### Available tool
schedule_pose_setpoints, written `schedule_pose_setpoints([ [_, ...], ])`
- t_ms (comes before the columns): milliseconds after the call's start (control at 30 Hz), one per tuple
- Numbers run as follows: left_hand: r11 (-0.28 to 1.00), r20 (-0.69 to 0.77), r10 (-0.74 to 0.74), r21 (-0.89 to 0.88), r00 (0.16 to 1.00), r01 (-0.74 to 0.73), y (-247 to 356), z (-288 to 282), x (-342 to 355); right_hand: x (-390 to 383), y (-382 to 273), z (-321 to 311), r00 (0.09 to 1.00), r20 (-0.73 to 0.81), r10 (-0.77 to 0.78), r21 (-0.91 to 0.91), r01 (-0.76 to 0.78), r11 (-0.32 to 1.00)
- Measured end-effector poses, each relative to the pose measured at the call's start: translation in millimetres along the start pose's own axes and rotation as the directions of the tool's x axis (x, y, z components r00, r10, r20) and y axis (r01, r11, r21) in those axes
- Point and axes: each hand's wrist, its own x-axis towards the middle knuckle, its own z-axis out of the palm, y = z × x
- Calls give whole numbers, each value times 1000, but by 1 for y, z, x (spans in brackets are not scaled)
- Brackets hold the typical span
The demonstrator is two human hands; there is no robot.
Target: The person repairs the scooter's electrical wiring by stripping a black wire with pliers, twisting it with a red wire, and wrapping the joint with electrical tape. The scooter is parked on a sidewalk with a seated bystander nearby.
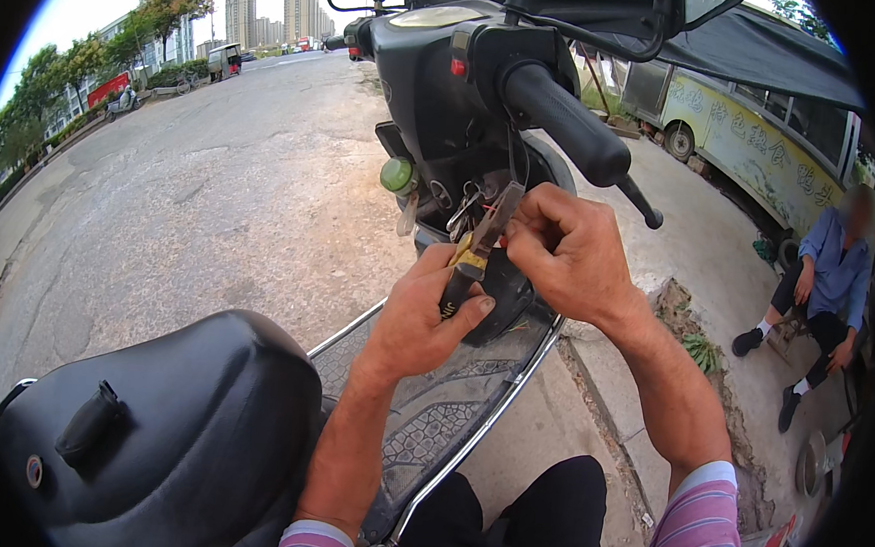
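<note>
My left hand (417,317) is closed around the black and yellow handle of a tool that looks like pliers (497,220). Its worn metal head points up and away, beside the fingers of my right hand. My right hand (576,252) is closed in a pinch just right of the metal head. A bit of red shows at its fingertips, but what they hold is mostly hidden. Both hands are in front of the front panel of a black scooter (423,102), below its right handlebar grip (567,121). Keys (465,207) and thin wires show behind the tool.
A bottle with a green cap (397,176) sits in the scooter's front pocket. The black seat (178,428) is at lower left, with a dark pouch-like object (91,423) on it. A brake lever (642,203) juts right. A seated person (831,263) is at far right, near a painted van (756,138).
</note>
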Motion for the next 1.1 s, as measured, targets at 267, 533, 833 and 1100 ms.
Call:
schedule_pose_setpoints([
  [267,917,141,-211,-315,967,246,2,5,-4,5,16,0,999,38,27,234,-35,972],
  [533,726,314,-150,-609,938,319,-8,6,-7,6,23,-3,988,138,68,398,-119,910],
  [833,590,295,-114,-749,949,303,-12,7,-6,2,25,-3,985,151,86,372,-138,918],
  [1100,580,-99,-370,-802,924,146,-26,-7,-3,-18,27,-11,986,128,108,418,-152,896],
])
